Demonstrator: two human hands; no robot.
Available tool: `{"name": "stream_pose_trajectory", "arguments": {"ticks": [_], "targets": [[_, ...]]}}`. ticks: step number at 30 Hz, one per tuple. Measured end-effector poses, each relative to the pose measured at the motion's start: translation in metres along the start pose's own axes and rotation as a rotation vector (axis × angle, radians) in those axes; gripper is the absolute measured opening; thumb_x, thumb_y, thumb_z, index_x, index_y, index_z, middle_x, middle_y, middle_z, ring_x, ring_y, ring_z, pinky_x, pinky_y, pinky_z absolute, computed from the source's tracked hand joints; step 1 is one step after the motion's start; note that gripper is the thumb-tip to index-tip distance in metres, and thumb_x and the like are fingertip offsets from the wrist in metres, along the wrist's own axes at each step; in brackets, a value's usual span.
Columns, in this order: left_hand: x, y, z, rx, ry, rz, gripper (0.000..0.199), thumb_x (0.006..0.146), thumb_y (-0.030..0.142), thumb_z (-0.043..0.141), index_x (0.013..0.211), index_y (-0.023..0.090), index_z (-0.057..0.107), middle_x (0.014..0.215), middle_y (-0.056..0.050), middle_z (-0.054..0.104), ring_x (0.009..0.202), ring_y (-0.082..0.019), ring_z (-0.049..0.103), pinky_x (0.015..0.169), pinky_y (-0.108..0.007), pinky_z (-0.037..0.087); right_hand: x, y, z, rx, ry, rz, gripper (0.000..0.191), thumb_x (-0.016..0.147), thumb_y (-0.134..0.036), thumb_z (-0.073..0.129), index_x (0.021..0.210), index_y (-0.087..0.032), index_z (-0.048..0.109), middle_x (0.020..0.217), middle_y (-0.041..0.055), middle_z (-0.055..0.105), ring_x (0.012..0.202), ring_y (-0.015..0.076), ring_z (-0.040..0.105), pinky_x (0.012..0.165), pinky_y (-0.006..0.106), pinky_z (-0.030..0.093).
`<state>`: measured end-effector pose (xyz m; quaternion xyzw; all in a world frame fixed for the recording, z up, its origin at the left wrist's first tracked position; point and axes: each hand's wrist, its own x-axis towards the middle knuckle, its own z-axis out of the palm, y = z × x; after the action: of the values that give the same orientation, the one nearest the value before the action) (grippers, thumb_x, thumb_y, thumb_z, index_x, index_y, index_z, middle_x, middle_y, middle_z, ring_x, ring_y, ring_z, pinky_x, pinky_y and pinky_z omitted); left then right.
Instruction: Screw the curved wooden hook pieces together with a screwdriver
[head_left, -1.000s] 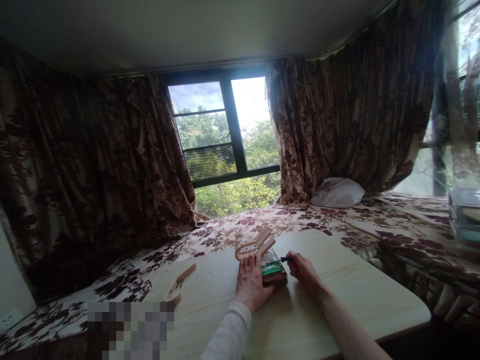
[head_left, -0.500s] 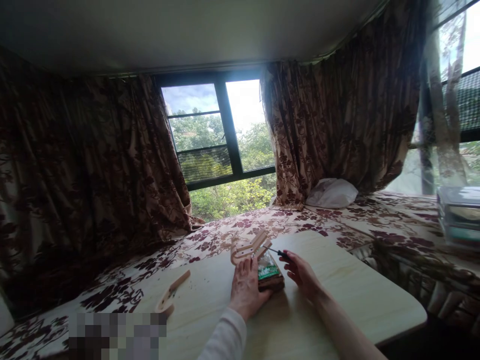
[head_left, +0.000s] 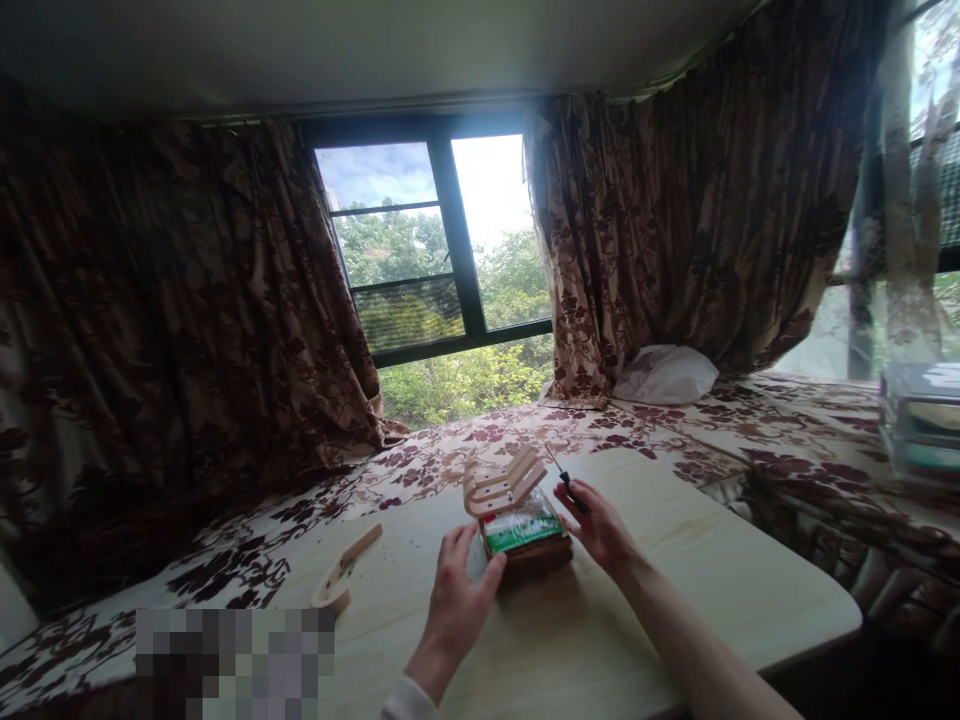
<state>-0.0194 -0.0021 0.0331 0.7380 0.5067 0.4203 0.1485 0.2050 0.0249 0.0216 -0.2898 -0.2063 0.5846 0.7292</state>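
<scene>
A small dark wooden box [head_left: 534,551] with a green and clear top lies on a pale wooden table [head_left: 675,590]. My left hand [head_left: 459,600] rests by the box's left side, fingers spread, touching its corner. My right hand [head_left: 598,524] is closed on a thin black-handled screwdriver [head_left: 564,475], tip pointing up and away, just right of the box. Curved light wooden pieces [head_left: 501,483] stand stacked behind the box.
Another curved wooden piece [head_left: 345,576] lies on the table to the left. A floral cloth [head_left: 465,445] covers the ledge behind, with a white bag [head_left: 665,374] by the curtains. Clear plastic boxes [head_left: 921,418] stack at the right. A blurred patch sits lower left.
My left hand slid back from the top of the box to its left side. My right hand lifted the screwdriver, tip now pointing up. The view shifted slightly.
</scene>
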Motion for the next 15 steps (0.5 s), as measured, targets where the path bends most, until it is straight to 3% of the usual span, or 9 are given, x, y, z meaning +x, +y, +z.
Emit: {"name": "stream_pose_trajectory", "arguments": {"ticks": [4,9,12,15], "targets": [[0.011,-0.012,0.008,-0.18,-0.015,-0.15,0.039,0.088,0.041,0.056,0.119,0.019,0.051,0.122,-0.007,0.053,0.104,-0.021,0.056,0.087,-0.044,0.049,0.001,0.005,0.009,0.008,0.023,0.013,0.035,0.09,-0.034,0.055,0.12,-0.017,0.054,0.119,0.0091,0.056,0.099,0.0212,0.058,0.082,0.042,0.05],[0.007,-0.004,0.014,-0.27,-0.078,-0.164,0.039,0.086,0.041,0.057,0.117,0.018,0.052,0.118,-0.007,0.056,0.102,-0.02,0.057,0.088,-0.043,0.049,-0.004,0.001,0.012,0.041,0.032,0.01,0.03,0.09,-0.032,0.056,0.115,-0.016,0.057,0.113,0.008,0.059,0.095,0.0196,0.06,0.079,0.04,0.051],[-0.015,-0.001,0.01,-0.255,-0.059,-0.174,0.049,0.079,0.042,0.06,0.119,0.016,0.053,0.119,-0.009,0.058,0.105,-0.022,0.057,0.092,-0.036,0.046,-0.023,0.005,0.008,0.084,0.032,-0.002,0.016,0.077,-0.031,0.07,0.087,-0.02,0.063,0.089,0.002,0.066,0.09,0.0192,0.063,0.078,0.035,0.052],[-0.056,-0.007,-0.003,-0.214,-0.011,-0.186,0.059,0.073,0.048,0.055,0.124,0.017,0.051,0.127,-0.009,0.054,0.114,-0.024,0.054,0.093,-0.032,0.046,-0.06,0.018,-0.005,0.12,0.009,0.019,0.029,0.056,-0.035,0.084,0.073,-0.023,0.063,0.076,-0.0001,0.069,0.086,0.0214,0.065,0.083,0.039,0.052]]}}
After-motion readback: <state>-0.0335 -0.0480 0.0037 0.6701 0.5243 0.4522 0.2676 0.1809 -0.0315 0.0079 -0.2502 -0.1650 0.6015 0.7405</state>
